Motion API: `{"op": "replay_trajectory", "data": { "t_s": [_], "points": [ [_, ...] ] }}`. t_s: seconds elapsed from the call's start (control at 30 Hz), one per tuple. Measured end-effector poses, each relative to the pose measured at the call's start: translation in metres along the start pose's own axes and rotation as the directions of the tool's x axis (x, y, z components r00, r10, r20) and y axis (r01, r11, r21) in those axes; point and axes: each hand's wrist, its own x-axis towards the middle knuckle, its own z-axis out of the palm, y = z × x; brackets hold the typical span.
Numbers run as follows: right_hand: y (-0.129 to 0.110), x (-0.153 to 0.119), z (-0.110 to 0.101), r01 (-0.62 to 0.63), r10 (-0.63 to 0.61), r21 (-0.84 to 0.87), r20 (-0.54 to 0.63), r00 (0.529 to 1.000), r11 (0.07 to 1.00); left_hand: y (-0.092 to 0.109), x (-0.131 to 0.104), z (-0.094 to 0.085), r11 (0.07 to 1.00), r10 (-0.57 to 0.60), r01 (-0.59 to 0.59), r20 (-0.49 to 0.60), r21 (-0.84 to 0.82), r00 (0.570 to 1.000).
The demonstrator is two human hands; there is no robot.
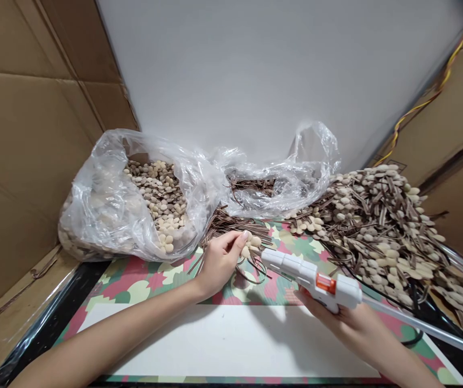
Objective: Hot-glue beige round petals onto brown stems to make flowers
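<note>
Between thumb and fingers, my left hand (pixel 219 262) pinches a small beige flower-shaped piece (pixel 251 246) with rounded petals. My right hand (pixel 336 318) is wrapped round the grip of a white hot glue gun (pixel 296 267), which has an orange part on its body and a long glue stick coming out of its back. The gun's nozzle points left, close to the flower piece; whether they touch I cannot tell. A bundle of thin brown strips (pixel 237 223) lies just behind my left hand, and a thin strip curls below the flower piece.
A clear plastic bag (pixel 106 199) full of beige flower pieces stands at left. Another bag (pixel 296 188) behind holds brown strips. At right is a heap of flowers with strips attached (pixel 377 226). A white board (pixel 215 345) lies on the camouflage-patterned cloth (pixel 134 280). Cardboard walls (pixel 25 151) flank both sides.
</note>
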Motion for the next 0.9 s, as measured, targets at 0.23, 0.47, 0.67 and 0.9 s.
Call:
{"op": "replay_trajectory", "data": {
  "t_s": [0.23, 0.47, 0.67, 0.9],
  "points": [
    [0.012, -0.004, 0.003, -0.049, 0.05, -0.05, 0.012, 0.999, 0.998, -0.003, -0.001, 0.001, 1.0, 0.008, -0.008, 0.001, -0.02, 1.0],
    [0.026, -0.012, 0.008, -0.055, 0.055, -0.066, -0.002, 0.998, 0.996, 0.001, -0.001, 0.001, 0.999, 0.016, -0.016, -0.012, -0.031, 1.0],
    [0.023, -0.014, 0.003, -0.074, 0.074, -0.045, 0.002, 0.997, 0.996, 0.003, -0.001, 0.0, 1.0, 0.004, -0.004, -0.013, -0.031, 1.0],
    [0.003, 0.001, -0.004, 0.033, -0.033, 0.004, -0.031, 0.999, 0.999, -0.001, -0.002, 0.0, 0.999, 0.009, -0.009, -0.008, 0.031, 1.0]
  ]
}}
